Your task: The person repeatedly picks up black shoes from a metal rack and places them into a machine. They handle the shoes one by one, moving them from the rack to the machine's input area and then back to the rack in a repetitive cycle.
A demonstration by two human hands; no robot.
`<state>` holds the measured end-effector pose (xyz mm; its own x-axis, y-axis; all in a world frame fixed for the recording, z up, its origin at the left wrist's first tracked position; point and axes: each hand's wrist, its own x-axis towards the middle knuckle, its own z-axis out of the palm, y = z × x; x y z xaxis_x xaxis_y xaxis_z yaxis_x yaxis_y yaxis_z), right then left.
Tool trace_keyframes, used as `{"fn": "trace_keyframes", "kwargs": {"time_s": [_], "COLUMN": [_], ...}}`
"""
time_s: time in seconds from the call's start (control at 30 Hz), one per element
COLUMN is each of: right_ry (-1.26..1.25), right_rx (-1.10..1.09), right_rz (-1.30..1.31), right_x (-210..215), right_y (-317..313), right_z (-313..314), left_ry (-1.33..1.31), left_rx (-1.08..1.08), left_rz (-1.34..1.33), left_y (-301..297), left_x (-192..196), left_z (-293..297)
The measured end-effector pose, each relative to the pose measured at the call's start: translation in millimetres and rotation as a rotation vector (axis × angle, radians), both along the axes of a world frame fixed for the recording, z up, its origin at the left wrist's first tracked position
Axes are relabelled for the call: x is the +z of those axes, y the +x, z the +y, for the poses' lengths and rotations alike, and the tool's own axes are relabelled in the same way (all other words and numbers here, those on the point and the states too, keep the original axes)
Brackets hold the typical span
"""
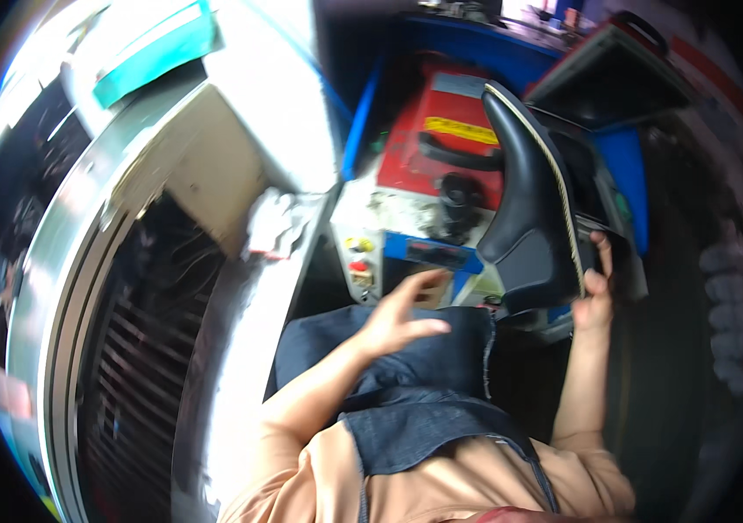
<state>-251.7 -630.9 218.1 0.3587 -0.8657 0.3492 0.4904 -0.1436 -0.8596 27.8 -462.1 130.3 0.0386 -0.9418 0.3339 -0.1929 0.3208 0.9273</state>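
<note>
Boot [524, 196] partly hides right hand [595, 301]; left hand [395, 322] blurred

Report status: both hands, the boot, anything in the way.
Left hand open, empty. Right hand holding black boot near heel, toe pointing away. Red machine beyond.

1. The left lens of a side-by-side, head-worn fisheye pair is supplying this single view.
2. Aim: it is looking down and forward from head height, over the denim apron [415, 427] toward the red machine [398, 161].
3. Picture is standing upright, unmirrored; the person's left is falling on picture left.
4. Range: shirt [323, 466] is filling the lower edge, close; left hand [408, 312] and right hand [595, 299] are showing farther up; machine is sitting beyond.
5. Metal rail [44, 261] is bowing along the left rim.
</note>
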Motion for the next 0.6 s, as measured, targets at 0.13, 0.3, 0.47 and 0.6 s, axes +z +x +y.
{"fn": "trace_keyframes", "kwargs": {"time_s": [0.13, 0.3, 0.47, 0.6], "right_ry": [0.071, -0.208, -0.404, -0.231], "right_rx": [0.248, 0.721, 0.938, 0.927], "right_rz": [-0.006, 0.215, 0.475, 0.606], "right_x": [-56.7, -58.7, -68.9, -108.4], "right_y": [80.5, 144.0, 184.6, 180.8], "right_z": [58.7, 114.6, 120.8, 94.9], "left_ry": [-0.046, 0.045, -0.031, -0.04], "left_rx": [0.064, 0.283, 0.773, 1.449], "left_rz": [0.857, 1.1, 1.133, 0.805], "left_y": [-36.3, 34.9, 80.7, 115.1], "left_x": [7.3, 12.2, 6.4, -28.1], "left_z": [5.4, 114.0, 256.6, 385.3]}}
